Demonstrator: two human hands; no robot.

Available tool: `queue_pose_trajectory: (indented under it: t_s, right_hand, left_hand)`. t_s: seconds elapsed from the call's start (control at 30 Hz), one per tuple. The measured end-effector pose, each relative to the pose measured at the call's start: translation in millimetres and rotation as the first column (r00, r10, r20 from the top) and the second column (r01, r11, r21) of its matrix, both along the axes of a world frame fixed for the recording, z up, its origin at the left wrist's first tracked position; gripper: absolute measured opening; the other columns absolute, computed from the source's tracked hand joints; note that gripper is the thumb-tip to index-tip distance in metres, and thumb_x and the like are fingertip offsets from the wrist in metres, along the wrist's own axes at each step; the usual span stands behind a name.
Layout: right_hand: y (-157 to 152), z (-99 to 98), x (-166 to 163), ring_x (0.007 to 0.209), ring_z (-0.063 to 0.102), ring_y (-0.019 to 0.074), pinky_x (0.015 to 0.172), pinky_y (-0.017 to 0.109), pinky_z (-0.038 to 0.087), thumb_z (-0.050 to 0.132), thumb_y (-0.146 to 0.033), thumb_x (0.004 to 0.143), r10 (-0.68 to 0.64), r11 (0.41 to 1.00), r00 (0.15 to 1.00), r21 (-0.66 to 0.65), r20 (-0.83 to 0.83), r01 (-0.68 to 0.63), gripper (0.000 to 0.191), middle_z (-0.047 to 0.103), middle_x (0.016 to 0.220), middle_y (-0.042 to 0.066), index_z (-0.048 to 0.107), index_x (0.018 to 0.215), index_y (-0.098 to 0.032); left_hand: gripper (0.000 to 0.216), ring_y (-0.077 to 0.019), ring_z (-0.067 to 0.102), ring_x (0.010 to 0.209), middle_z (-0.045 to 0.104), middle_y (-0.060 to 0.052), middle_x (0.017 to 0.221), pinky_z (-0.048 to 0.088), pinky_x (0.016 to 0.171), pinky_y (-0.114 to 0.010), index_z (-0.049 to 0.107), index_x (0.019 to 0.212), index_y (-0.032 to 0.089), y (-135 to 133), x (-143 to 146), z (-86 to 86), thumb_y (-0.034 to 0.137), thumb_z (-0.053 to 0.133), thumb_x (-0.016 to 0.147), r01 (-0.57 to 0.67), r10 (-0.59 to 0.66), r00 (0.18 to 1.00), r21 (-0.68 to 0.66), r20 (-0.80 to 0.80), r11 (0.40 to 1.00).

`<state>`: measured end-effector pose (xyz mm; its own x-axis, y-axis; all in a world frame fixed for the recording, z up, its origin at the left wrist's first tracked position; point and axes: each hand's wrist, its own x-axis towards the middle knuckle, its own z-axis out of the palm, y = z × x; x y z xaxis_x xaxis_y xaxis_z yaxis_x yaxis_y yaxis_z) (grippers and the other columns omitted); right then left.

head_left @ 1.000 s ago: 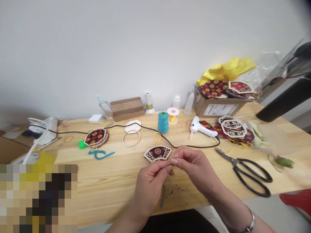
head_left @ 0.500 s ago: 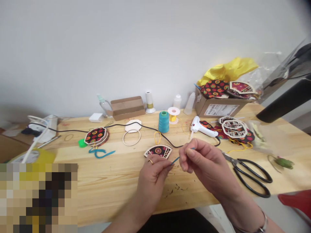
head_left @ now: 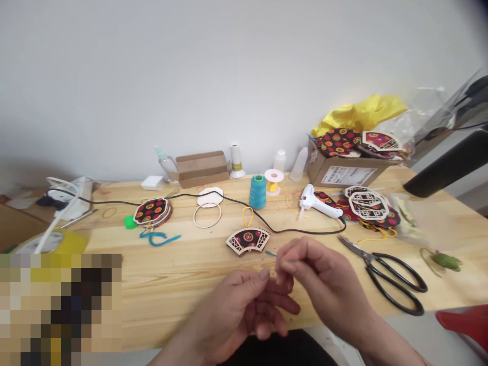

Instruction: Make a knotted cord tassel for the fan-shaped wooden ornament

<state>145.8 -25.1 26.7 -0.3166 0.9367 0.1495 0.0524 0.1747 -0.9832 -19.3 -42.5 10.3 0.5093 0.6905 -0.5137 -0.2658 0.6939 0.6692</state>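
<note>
My right hand [head_left: 316, 279] pinches a blue thread [head_left: 271, 253], whose short end sticks out to the left of the fingertips. Close beside it, my left hand [head_left: 255, 305] has its palm turned up and its fingers apart; I see nothing held in it. Just beyond the hands lies a fan-shaped wooden ornament [head_left: 248, 241] with dark patterned fabric and a yellow loop [head_left: 248, 217] at its top. A cone of teal thread [head_left: 257, 193] stands behind the ornament.
Black-handled scissors [head_left: 396, 277] lie right of my hands. Farther back are a white glue gun [head_left: 322, 202] with a black cord, a yellow-thread spool [head_left: 273, 178] and a cardboard box [head_left: 343, 170] of ornaments. Left are a wooden ring [head_left: 207, 215] and stacked ornaments [head_left: 152, 212].
My left hand has let go of the blue thread, moved nearer and turned palm up. My right hand has come slightly lower and left, still pinching the thread. The fan-shaped ornament is now uncovered.
</note>
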Motion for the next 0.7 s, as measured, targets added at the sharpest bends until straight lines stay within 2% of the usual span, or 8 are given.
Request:
queue_pose_trajectory:
  t_s: [0.03,0.1,0.17,0.23,0.37,0.47,0.57,0.7]
  right_hand:
    - [-6.2,-0.2,-0.3,0.064,0.055,0.0099,0.060,0.021,0.046,0.046,-0.013,0.087,0.054,0.998,0.996,0.039,0.068,-0.057,0.014,0.059,0.070,-0.001,0.052,0.075,-0.019]
    - [-17.0,-2.6,-0.9,0.069,0.055,0.0102,0.064,0.021,0.045,0.044,-0.007,0.084,0.153,0.975,0.970,0.130,0.190,-0.179,0.016,0.059,0.075,0.000,0.050,0.076,-0.020]
    - [-24.2,-8.8,-1.6,0.071,0.056,0.0104,0.065,0.020,0.045,0.043,-0.005,0.082,0.212,0.942,0.935,0.196,0.283,-0.273,0.017,0.060,0.076,0.001,0.049,0.077,-0.020]
    - [-28.1,-18.3,-1.9,0.069,0.056,0.0106,0.064,0.019,0.045,0.042,-0.006,0.082,0.247,0.920,0.903,0.207,0.352,-0.333,0.016,0.060,0.075,0.001,0.050,0.077,-0.020]
    - [-30.5,-36.3,0.5,0.069,0.057,0.0107,0.062,0.017,0.043,0.047,-0.014,0.085,0.356,0.875,0.810,0.138,0.465,-0.464,0.011,0.063,0.075,0.000,0.055,0.079,-0.020]
    - [-31.4,-40.5,3.7,0.072,0.059,0.0098,0.061,0.016,0.043,0.050,-0.019,0.087,0.488,0.823,0.716,0.011,0.500,-0.568,0.009,0.065,0.082,0.001,0.060,0.085,-0.020]
    - [-32.8,-39.8,4.7,0.072,0.059,0.0088,0.060,0.015,0.043,0.047,-0.020,0.090,0.587,0.778,0.634,-0.135,0.505,-0.613,0.016,0.064,0.084,0.000,0.062,0.087,-0.019]
    - [-33.7,-35.7,4.9,0.074,0.060,0.0114,0.065,0.024,0.050,0.050,-0.026,0.091,0.621,0.759,0.603,-0.189,0.501,-0.624,0.016,0.063,0.090,0.002,0.062,0.094,-0.016]
  left_hand:
    - [0.035,-0.0174,0.065,0.063,0.070,-0.013,0.080,0.039,0.047,-0.019,0.070,0.083,0.011,-0.3,1.8,-2.1,0.042,0.054,0.083,-0.012,0.014,0.997,-0.027,0.073,1.000]
    - [0.030,-0.0170,0.064,0.063,0.067,-0.008,0.069,0.045,0.054,-0.023,0.068,0.072,0.011,0.3,4.2,-5.9,0.037,0.058,0.082,-0.060,0.068,0.986,-0.054,0.155,0.997]
    - [0.025,-0.0120,0.059,0.055,0.063,-0.005,0.059,0.043,0.054,-0.021,0.066,0.065,0.010,2.2,4.8,-8.8,0.029,0.063,0.079,-0.108,0.115,0.982,-0.056,0.147,0.993]
    - [0.019,-0.0094,0.057,0.052,0.063,-0.005,0.060,0.041,0.052,-0.019,0.067,0.067,0.008,4.8,4.7,-10.5,0.024,0.066,0.076,-0.128,0.131,0.989,-0.049,0.073,0.991]
    - [0.019,-0.0147,0.065,0.062,0.071,-0.011,0.074,0.046,0.058,-0.023,0.067,0.074,0.008,10.0,4.8,-10.9,0.027,0.065,0.078,-0.159,0.157,0.987,-0.051,-0.036,0.986]
    - [0.018,-0.0194,0.067,0.063,0.070,-0.009,0.069,0.051,0.061,-0.030,0.063,0.073,0.011,12.4,5.6,-10.9,0.029,0.065,0.077,-0.203,0.201,0.979,-0.071,-0.035,0.977]
    - [0.016,-0.0168,0.063,0.052,0.065,-0.004,0.059,0.051,0.055,-0.030,0.061,0.074,0.012,14.1,6.0,-11.7,0.027,0.065,0.077,-0.251,0.249,0.968,-0.086,-0.034,0.964]
    - [0.011,-0.0104,0.055,0.045,0.058,0.000,0.058,0.049,0.050,-0.027,0.062,0.078,0.011,16.3,6.4,-11.3,0.022,0.063,0.078,-0.298,0.298,0.955,-0.108,-0.018,0.949]
